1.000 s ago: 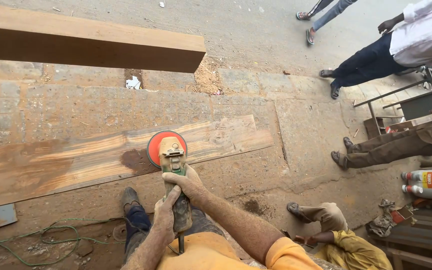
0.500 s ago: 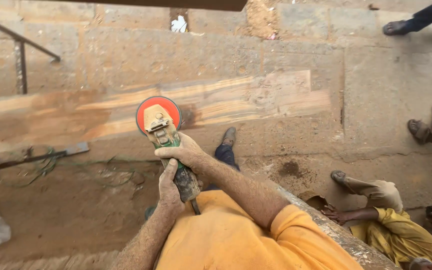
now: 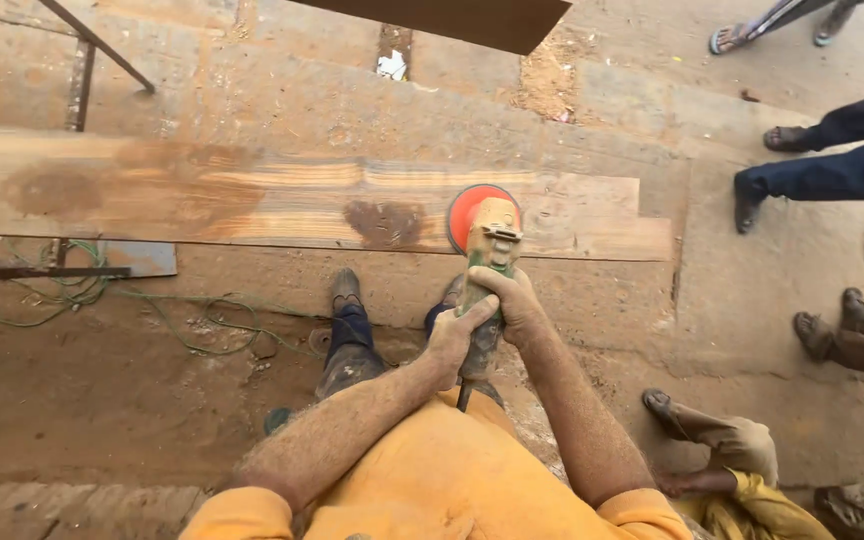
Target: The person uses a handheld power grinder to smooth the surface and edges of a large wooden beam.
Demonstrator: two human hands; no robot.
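A dusty angle grinder (image 3: 488, 262) with a round orange sanding disc (image 3: 468, 208) rests on a long wooden plank (image 3: 252, 200) lying flat on the ground. My left hand (image 3: 455, 340) grips the grinder's rear body from the left. Further forward, my right hand (image 3: 510, 300) wraps the tool's body. The disc sits near the plank's right part, just right of a dark brown patch (image 3: 384, 222). My two feet (image 3: 344, 290) stand just below the plank's near edge. My orange shirt fills the bottom of the view.
A green cord (image 3: 102, 295) loops over the dirt at left, beside a metal bar (image 3: 42, 272). Other people's legs and feet stand at right (image 3: 832, 175), and a person in yellow crouches at bottom right (image 3: 732, 470). A dark board overhangs the top (image 3: 452, 18).
The view has swung, so the plank now lies level across the frame. The grinder's disc sits farther right along the plank, past the dark patch. Both hands keep their grip.
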